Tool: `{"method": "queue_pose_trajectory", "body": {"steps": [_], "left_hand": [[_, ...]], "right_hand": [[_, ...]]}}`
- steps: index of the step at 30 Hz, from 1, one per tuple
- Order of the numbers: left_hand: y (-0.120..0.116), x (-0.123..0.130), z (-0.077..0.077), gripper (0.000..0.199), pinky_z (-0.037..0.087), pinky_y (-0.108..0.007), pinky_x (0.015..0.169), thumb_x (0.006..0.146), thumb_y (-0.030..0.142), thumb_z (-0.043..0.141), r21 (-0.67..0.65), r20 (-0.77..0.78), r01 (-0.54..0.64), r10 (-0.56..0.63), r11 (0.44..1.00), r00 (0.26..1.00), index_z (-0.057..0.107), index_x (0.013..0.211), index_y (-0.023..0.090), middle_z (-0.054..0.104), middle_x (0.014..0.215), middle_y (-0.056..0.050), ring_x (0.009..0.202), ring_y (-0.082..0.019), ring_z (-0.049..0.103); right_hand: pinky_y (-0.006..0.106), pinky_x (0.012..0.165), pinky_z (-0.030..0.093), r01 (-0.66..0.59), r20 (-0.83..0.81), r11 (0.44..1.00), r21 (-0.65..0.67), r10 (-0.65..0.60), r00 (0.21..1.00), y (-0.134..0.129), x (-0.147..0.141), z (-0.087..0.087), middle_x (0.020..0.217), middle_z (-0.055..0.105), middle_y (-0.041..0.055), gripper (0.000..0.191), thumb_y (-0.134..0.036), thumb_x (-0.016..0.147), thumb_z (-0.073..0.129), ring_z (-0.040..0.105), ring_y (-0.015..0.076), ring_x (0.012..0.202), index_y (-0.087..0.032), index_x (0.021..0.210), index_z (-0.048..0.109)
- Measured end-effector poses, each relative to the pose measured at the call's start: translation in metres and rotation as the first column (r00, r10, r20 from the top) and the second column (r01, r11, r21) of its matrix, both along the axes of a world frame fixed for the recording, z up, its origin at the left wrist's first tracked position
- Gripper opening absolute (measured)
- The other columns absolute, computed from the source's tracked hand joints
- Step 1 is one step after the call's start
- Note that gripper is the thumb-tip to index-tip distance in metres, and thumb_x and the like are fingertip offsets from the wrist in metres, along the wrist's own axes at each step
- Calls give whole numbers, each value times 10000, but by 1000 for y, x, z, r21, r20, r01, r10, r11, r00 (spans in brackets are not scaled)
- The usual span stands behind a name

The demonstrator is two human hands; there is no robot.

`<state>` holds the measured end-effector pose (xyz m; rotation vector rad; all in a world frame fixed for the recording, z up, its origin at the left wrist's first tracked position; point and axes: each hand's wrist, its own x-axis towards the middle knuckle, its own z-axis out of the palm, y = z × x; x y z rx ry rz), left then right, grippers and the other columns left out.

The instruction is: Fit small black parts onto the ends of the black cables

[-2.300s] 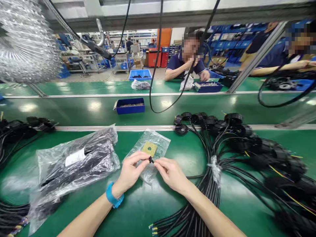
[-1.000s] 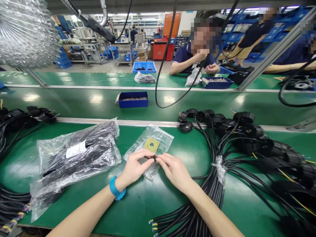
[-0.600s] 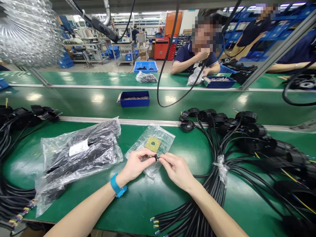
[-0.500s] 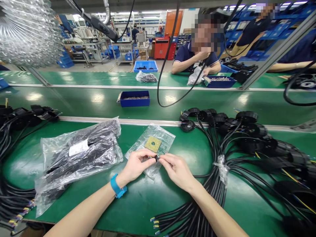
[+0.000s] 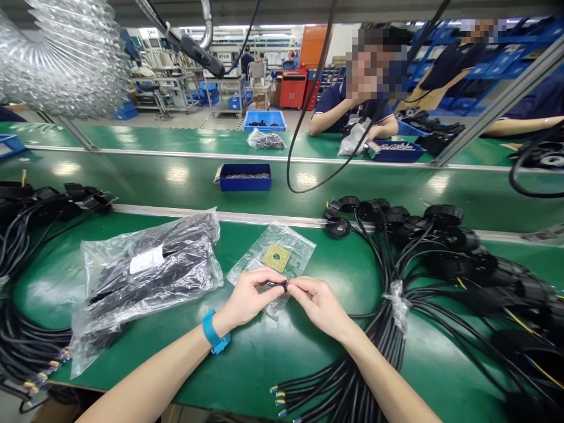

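Note:
My left hand (image 5: 258, 295) and my right hand (image 5: 318, 302) meet over the bench, fingertips almost touching. Between them is a small black part (image 5: 285, 286), pinched from both sides. Thin coloured wires (image 5: 274, 284) run from it under the left fingers. The part's exact kind is too small and too covered to tell. Just beyond the hands lies a clear plastic bag (image 5: 299, 244) with a yellowish square pad (image 5: 276, 258), which has a round hole in its middle. A black cable (image 5: 361, 316) emerges from behind my right hand and leads to the bundle.
Right of my hands lies a tied bundle of black cables (image 5: 374, 346) with round black housings (image 5: 445, 214). A large plastic bag of black items (image 5: 154, 282) is at left, beside more cables (image 5: 26, 323). A blue bin (image 5: 245, 177) stands ahead. A person (image 5: 352, 114) sits opposite.
The view has shifted slightly, so most things appear a little farther right. Both hands keep their pinch on the small black part, with the wires showing a little more clearly.

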<state>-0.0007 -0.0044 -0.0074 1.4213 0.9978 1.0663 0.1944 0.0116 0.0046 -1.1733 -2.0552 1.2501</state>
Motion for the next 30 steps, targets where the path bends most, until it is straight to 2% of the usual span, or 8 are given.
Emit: {"method": "queue_pose_trajectory", "body": {"steps": [7,11,14,17,23,26,28,30], "left_hand": [[-1,0,4,204,471,-307,883,829,223,634,19,22,-21,20,1000,1000,669,1008,133,628,1010,-95,961,-170,591],[-7,4,8,540,469,-318,907,808,236,661,-123,198,-30,54,992,979,441,1296,165,586,1091,-96,976,-158,587],[-20,12,14,325,464,-234,709,818,321,647,-138,-1,-45,45,989,999,537,1050,122,592,872,-51,733,-103,549],[-33,20,19,316,363,-207,554,834,407,606,-149,-235,127,-160,981,959,576,736,107,541,660,-24,601,-87,456],[-30,19,21,372,322,-207,540,874,456,534,-162,-259,83,-123,983,958,554,730,114,511,636,-12,581,-85,413],[-36,20,23,395,316,-212,553,856,475,558,-125,-333,263,-290,957,897,574,687,118,528,633,-15,584,-89,428],[-49,26,22,382,326,-226,595,813,514,604,-81,-426,432,-423,898,800,616,728,142,578,685,-14,626,-105,485],[-64,33,18,377,325,-254,640,764,549,644,-26,-550,530,-454,848,701,635,820,176,618,773,-14,699,-141,537]], "right_hand": [[234,672,377,13,-39,1000,-18,-14,999,1,-1,6,761,584,12,302,-341,954,449,519,111,725,-139,779,590],[223,663,386,85,-94,996,15,-83,992,2,1,13,765,573,15,235,-333,931,492,505,108,715,-139,859,604],[214,637,399,175,-165,984,-13,-175,971,4,6,19,751,555,19,228,-348,883,566,492,104,687,-128,923,608],[216,634,410,216,-211,976,-17,-215,954,3,9,23,763,556,29,246,-351,852,606,492,106,689,-120,933,616],[227,608,381,189,-165,974,122,-168,972,-1,8,30,784,581,36,172,-307,842,625,482,100,666,-139,867,653],[227,603,386,207,-165,968,144,-183,969,-1,7,30,786,587,35,166,-301,837,630,491,99,661,-143,876,661],[226,598,386,226,-163,963,148,-201,966,0,8,30,783,585,34,166,-300,831,636,493,100,663,-144,880,663],[224,600,383,232,-154,960,157,-208,966,0,8,30,784,583,29,158,-297,831,634,487,97,664,-148,877,663]]}}
